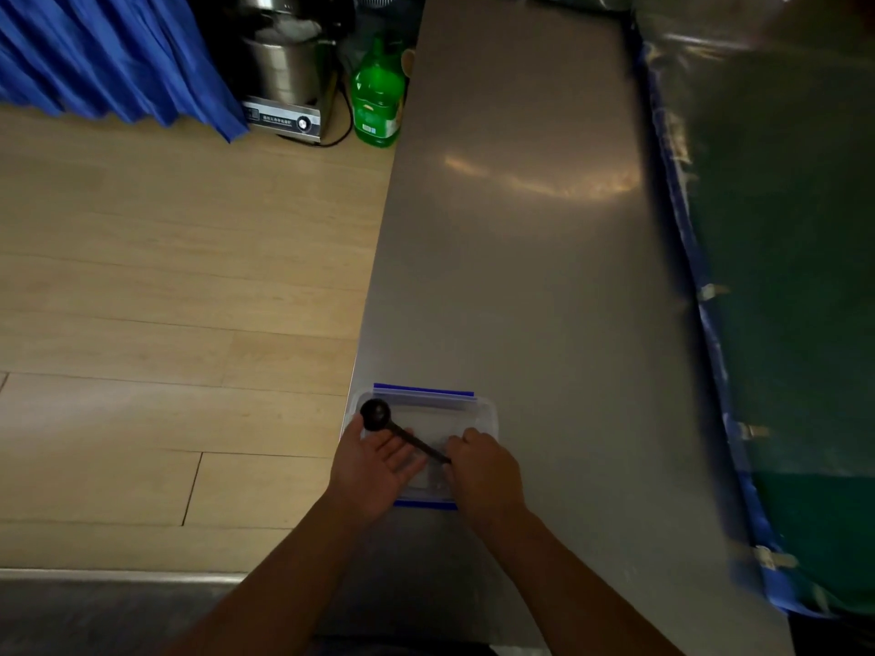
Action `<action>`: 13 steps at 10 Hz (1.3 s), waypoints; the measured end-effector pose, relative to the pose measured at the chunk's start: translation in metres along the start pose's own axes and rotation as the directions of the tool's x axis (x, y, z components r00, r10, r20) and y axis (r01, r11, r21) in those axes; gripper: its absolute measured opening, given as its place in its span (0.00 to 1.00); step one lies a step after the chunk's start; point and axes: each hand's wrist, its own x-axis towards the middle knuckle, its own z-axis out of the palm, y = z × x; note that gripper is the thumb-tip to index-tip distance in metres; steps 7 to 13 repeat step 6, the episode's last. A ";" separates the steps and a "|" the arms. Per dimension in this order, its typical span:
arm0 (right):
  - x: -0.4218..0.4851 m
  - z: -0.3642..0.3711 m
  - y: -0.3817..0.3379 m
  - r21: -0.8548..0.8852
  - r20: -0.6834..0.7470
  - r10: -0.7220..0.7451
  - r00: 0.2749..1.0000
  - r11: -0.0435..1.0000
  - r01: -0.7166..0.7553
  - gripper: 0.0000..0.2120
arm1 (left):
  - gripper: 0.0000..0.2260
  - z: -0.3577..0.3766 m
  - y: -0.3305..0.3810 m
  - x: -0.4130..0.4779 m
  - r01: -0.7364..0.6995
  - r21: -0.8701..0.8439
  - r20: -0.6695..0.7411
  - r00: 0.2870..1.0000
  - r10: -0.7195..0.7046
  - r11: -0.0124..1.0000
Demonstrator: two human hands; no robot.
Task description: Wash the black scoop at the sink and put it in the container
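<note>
A clear plastic container (478,411) with blue clips sits at the near left edge of a steel counter (521,229). The black scoop (376,413) lies over it, its round bowl at the container's far left corner and its thin handle running down to the right. My right hand (483,475) pinches the end of the handle. My left hand (374,471) is palm up with fingers spread, under the handle at the container's left side, touching the container's edge. The sink is not in view.
Wooden floor lies left of the counter. At the far end stand a green bottle (379,97), a steel appliance (284,78) with a dial and a blue curtain (109,59). A dark green sheet with blue edging (781,277) borders the counter's right side.
</note>
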 end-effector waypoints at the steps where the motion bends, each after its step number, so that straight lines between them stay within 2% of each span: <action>1: 0.001 0.002 0.000 -0.021 0.004 0.001 1.000 1.000 -0.001 0.11 | 0.29 0.003 -0.001 -0.002 -0.007 -0.014 0.009 1.000 0.007 1.000; 3: 0.002 0.001 -0.002 -0.056 0.043 0.021 0.999 0.998 -0.019 0.12 | 0.29 0.003 0.001 -0.006 -0.027 -0.008 0.001 1.000 0.027 1.000; 5: -0.014 -0.025 -0.002 -0.083 -0.034 0.032 0.999 0.996 -0.035 0.12 | 0.34 0.006 0.005 -0.029 -0.042 0.020 -0.034 0.999 0.042 0.999; 6: -0.022 -0.043 0.006 -0.052 -0.088 0.030 0.996 0.998 -0.035 0.15 | 0.33 0.016 0.009 -0.044 -0.055 0.045 -0.037 0.998 0.057 0.997; 13: -0.022 -0.043 0.006 -0.052 -0.088 0.030 0.996 0.998 -0.035 0.15 | 0.33 0.016 0.009 -0.044 -0.055 0.045 -0.037 0.998 0.057 0.997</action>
